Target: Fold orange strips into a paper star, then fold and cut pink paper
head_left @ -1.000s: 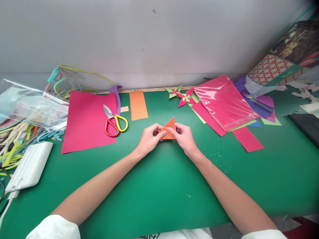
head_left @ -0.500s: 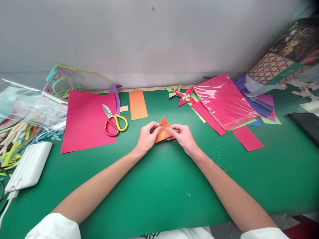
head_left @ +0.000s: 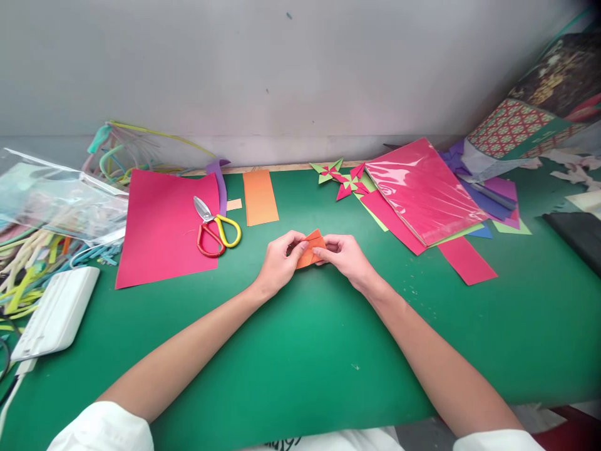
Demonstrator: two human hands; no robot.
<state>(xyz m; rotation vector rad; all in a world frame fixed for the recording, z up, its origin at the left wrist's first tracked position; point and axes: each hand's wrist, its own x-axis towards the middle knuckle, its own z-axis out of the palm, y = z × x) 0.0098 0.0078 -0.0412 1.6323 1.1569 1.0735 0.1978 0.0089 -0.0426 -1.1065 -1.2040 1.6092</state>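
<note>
Between my two hands is a small folded orange paper (head_left: 310,252), creased into several flaps, held just above the green table. My left hand (head_left: 283,260) pinches its left side with the thumb on top. On the opposite side, my right hand (head_left: 345,257) grips it between thumb and fingers. The fingertips beneath the paper are partly hidden. Beyond my left hand lies an orange paper rectangle (head_left: 261,197), and left of that a pair of scissors (head_left: 216,228) with one red and one yellow handle rests partly on a red sheet (head_left: 164,232).
Two red and green folded paper stars (head_left: 350,183) lie near the wall beside a plastic-wrapped pack of red paper (head_left: 425,191). A red strip (head_left: 468,260) sticks out below it. On the left are a white power bank (head_left: 56,311) and a heap of coloured strips (head_left: 23,275).
The orange paper's pointed top has come down and shifted right, so its outline is lower and blunter. Both hands keep hold in nearly the same place.
</note>
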